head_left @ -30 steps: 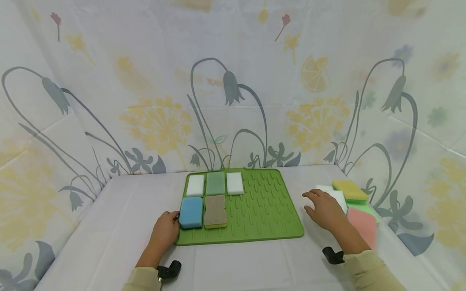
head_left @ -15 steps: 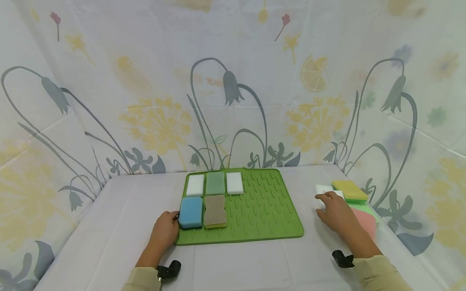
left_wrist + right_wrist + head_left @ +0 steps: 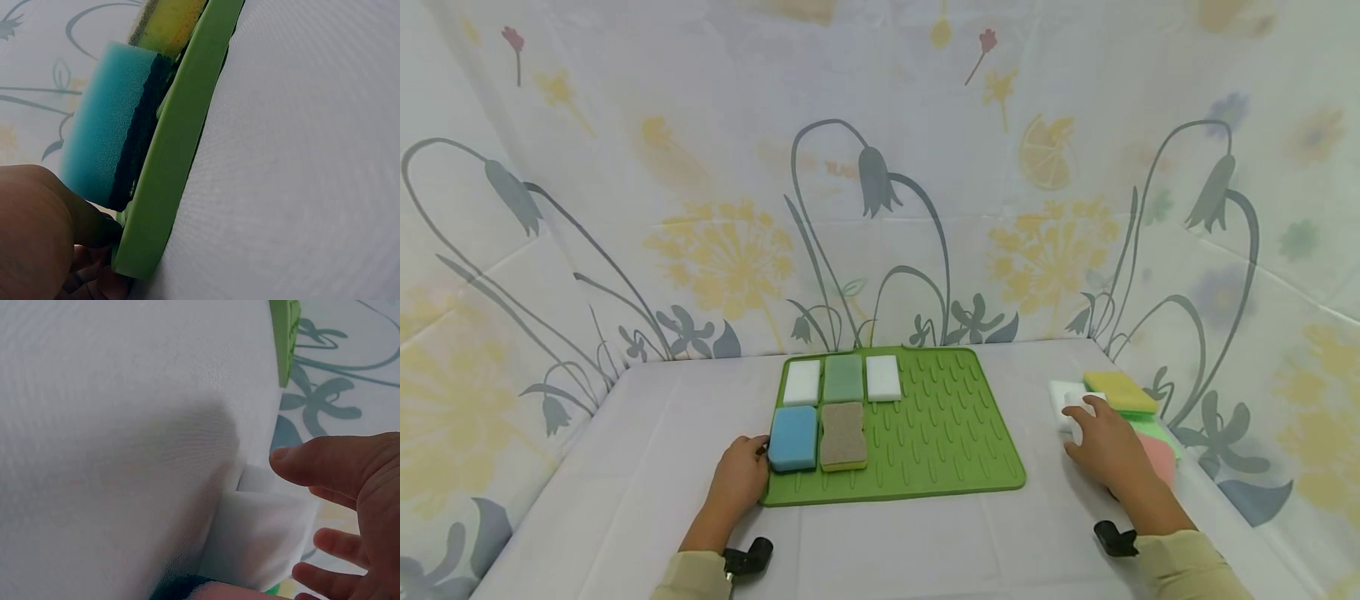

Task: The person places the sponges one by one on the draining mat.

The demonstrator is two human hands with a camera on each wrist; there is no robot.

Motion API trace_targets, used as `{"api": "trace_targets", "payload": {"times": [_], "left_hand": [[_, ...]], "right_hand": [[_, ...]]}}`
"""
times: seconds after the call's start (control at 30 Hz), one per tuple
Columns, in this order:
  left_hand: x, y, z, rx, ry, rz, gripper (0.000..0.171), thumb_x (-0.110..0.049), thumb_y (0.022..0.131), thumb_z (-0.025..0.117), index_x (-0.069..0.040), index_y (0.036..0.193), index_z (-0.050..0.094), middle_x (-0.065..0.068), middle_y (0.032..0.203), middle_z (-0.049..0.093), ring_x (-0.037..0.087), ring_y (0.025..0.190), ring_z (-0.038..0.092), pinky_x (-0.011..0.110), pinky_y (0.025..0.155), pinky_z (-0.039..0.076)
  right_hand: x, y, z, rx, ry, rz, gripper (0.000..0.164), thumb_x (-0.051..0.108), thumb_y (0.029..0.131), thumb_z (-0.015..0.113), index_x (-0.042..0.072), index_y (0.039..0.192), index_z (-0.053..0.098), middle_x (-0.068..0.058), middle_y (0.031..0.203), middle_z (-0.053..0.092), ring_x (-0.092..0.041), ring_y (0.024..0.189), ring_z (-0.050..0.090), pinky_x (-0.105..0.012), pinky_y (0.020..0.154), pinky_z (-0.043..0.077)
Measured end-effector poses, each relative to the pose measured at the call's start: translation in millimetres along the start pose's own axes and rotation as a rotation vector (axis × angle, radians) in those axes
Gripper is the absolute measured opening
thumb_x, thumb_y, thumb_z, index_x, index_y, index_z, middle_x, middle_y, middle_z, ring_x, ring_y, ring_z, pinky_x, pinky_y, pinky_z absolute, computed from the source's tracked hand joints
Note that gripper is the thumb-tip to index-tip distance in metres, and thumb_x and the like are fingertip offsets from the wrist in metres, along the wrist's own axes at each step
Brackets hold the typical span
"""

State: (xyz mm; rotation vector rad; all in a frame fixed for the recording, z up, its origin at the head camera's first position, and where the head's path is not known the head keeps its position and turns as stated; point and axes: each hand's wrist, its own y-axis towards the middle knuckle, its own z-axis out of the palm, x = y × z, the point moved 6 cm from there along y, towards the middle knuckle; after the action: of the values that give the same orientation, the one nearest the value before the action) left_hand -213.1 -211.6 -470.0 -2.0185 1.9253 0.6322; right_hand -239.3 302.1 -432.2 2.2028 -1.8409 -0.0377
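My left hand (image 3: 740, 477) grips the left edge of a green ridged mat (image 3: 955, 433), thumb on the rim and fingers curled beside it in the left wrist view. A blue sponge (image 3: 793, 437) with a dark scouring layer lies just inside that edge. My right hand (image 3: 1111, 450) is over a pile of sponges at the right, nearest to the white sponges (image 3: 1060, 402). In the right wrist view its thumb and fingers are spread apart, above a white sponge (image 3: 256, 537). Part of the pile is hidden under the hand.
On the mat also lie a brown-topped sponge (image 3: 844, 435), a green one (image 3: 843, 378) and two white ones. The right pile holds a yellow sponge (image 3: 1122, 392), a light green one (image 3: 1156, 431) and a pink one (image 3: 1159, 457). Flowered cloth (image 3: 880, 250) rises behind the table.
My right hand has moved right, away from the mat and over the white sponges in the pile. The left hand and the mat have stayed in place.
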Motion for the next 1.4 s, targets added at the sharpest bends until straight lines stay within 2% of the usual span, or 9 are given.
{"api": "trace_targets", "payload": {"times": [0.27, 0.43, 0.67, 0.97, 1.07, 1.23, 1.4], "left_hand": [[-0.1, -0.4, 0.0, 0.004, -0.001, -0.011, 0.034, -0.005, 0.095, 0.051, 0.009, 0.125, 0.059, 0.021, 0.105, 0.062, 0.033, 0.096, 0.062, 0.047, 0.080, 0.053], [0.8, 0.7, 0.6, 0.004, -0.004, -0.017, 0.034, -0.005, 0.095, 0.051, 0.009, 0.125, 0.059, 0.020, 0.105, 0.062, 0.032, 0.096, 0.062, 0.047, 0.080, 0.053], [1.7, 2.1, 1.6, 0.003, -0.008, -0.010, 0.034, -0.005, 0.095, 0.051, 0.008, 0.125, 0.059, 0.020, 0.106, 0.062, 0.033, 0.097, 0.062, 0.047, 0.081, 0.053], [1.8, 1.1, 1.3, 0.001, -0.005, -0.004, 0.034, -0.005, 0.095, 0.052, 0.008, 0.125, 0.059, 0.021, 0.106, 0.062, 0.034, 0.097, 0.062, 0.047, 0.080, 0.053], [2.0, 0.7, 1.3, -0.001, -0.006, -0.003, 0.034, -0.005, 0.095, 0.052, 0.008, 0.125, 0.060, 0.021, 0.106, 0.062, 0.033, 0.096, 0.062, 0.047, 0.080, 0.053], [2.6, 0.9, 1.8, 0.000, -0.010, -0.001, 0.034, -0.005, 0.094, 0.051, 0.009, 0.124, 0.060, 0.020, 0.105, 0.062, 0.032, 0.095, 0.062, 0.046, 0.079, 0.053], [2.8, 2.0, 1.6, -0.001, -0.008, -0.002, 0.034, -0.005, 0.094, 0.052, 0.009, 0.124, 0.060, 0.020, 0.104, 0.063, 0.032, 0.094, 0.062, 0.046, 0.078, 0.053]], "right_hand": [[-8.4, -1.8, 4.4, 0.027, -0.032, 0.047, 0.052, 0.016, 0.076, 0.069, 0.002, 0.125, 0.058, -0.037, 0.136, 0.040, -0.059, 0.111, 0.048, -0.068, 0.089, 0.039], [-9.3, -1.4, 3.6, 0.081, -0.039, 0.068, 0.057, 0.016, 0.075, 0.070, 0.004, 0.129, 0.056, -0.037, 0.138, 0.036, -0.058, 0.117, 0.044, -0.070, 0.091, 0.035], [-10.1, 1.6, 6.5, 0.143, -0.081, 0.077, 0.059, 0.016, 0.075, 0.072, 0.007, 0.131, 0.055, -0.034, 0.140, 0.034, -0.058, 0.116, 0.046, -0.071, 0.086, 0.037], [-11.3, 2.1, 3.9, 0.203, -0.072, 0.102, 0.064, 0.020, 0.072, 0.071, 0.007, 0.133, 0.053, -0.035, 0.140, 0.033, -0.057, 0.093, 0.056, -0.068, 0.077, 0.040], [-11.2, 2.2, 3.5, 0.222, -0.065, 0.100, 0.066, 0.018, 0.072, 0.070, 0.008, 0.134, 0.051, -0.034, 0.141, 0.031, -0.056, 0.090, 0.056, -0.068, 0.077, 0.039], [-11.2, 1.7, 3.7, 0.219, -0.068, 0.093, 0.067, 0.018, 0.072, 0.070, 0.010, 0.136, 0.049, -0.032, 0.142, 0.030, -0.054, 0.088, 0.056, -0.066, 0.075, 0.039], [-6.0, 4.5, -1.2, 0.168, -0.052, 0.062, 0.067, 0.022, 0.074, 0.073, 0.012, 0.136, 0.049, -0.031, 0.141, 0.032, -0.056, 0.089, 0.057, -0.067, 0.073, 0.040]]}}
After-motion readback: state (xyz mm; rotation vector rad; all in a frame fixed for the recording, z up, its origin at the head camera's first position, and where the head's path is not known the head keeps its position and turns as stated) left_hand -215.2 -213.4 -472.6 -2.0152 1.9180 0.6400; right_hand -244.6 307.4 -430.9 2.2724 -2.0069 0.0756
